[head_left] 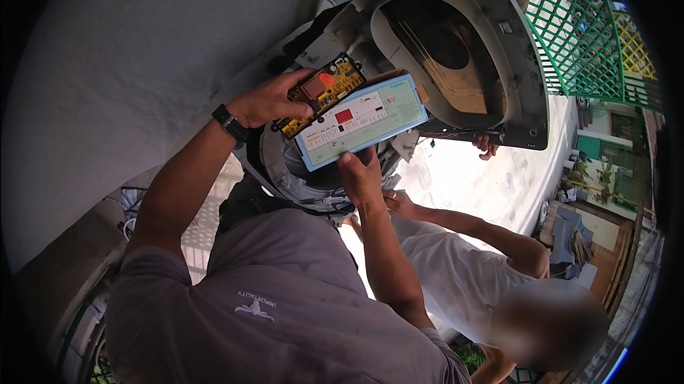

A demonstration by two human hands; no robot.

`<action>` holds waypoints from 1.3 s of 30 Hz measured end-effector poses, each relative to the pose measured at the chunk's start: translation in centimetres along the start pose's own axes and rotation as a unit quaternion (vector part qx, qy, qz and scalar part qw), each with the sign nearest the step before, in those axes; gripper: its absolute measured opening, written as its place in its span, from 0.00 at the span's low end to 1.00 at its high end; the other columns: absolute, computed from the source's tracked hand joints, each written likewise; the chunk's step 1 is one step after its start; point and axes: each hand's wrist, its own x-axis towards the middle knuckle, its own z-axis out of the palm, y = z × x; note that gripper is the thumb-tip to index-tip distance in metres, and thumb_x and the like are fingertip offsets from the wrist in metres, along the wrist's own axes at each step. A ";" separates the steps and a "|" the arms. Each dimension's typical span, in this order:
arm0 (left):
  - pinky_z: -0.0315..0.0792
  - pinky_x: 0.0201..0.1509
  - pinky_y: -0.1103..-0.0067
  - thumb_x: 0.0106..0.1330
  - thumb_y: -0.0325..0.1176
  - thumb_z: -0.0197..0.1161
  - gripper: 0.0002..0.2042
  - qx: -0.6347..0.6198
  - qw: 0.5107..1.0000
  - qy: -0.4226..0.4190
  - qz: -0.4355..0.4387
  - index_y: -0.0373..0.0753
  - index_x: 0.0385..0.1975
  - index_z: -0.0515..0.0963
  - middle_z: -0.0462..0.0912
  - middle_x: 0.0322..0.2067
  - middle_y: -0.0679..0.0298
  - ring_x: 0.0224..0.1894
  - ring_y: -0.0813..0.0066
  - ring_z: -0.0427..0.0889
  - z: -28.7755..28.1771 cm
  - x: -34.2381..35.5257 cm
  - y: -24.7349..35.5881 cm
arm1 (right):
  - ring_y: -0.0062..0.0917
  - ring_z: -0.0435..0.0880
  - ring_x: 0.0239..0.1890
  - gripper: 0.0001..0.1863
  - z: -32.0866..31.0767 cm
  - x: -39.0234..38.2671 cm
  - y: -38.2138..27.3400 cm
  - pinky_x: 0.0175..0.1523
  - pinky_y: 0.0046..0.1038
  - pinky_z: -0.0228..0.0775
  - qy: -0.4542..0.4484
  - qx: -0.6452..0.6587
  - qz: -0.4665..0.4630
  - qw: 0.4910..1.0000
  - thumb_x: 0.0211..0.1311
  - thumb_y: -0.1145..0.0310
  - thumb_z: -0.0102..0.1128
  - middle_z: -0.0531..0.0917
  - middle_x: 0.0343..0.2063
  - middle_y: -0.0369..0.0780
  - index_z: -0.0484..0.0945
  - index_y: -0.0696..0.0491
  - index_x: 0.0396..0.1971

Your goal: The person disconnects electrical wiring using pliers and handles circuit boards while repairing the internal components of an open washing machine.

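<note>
My left hand [274, 102] grips a black-edged yellow circuit board [330, 90] just beside the pale-blue box [399, 115] my right hand [363, 177] grasps by its lower edge, near a grey panel [526, 92] with a large opening.

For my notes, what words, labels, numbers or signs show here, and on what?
I don't copy out wording, but here's where it stands:
Box: printed lines, mostly too small to read.
Board: round red sticker; any marking too small.
Shirt: white lettering beside a white emblem.
</note>
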 end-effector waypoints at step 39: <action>0.68 0.68 0.74 0.62 0.33 0.72 0.40 0.032 0.999 -0.010 0.011 0.31 0.73 0.59 0.74 0.63 0.58 0.64 0.73 0.73 0.0 0.3 -0.3 | 0.25 0.79 0.55 0.33 -0.8 0.3 0.2 0.57 0.27 0.71 0.000 0.006 0.004 1.000 0.59 0.76 0.74 0.79 0.53 0.37 0.68 0.53 0.62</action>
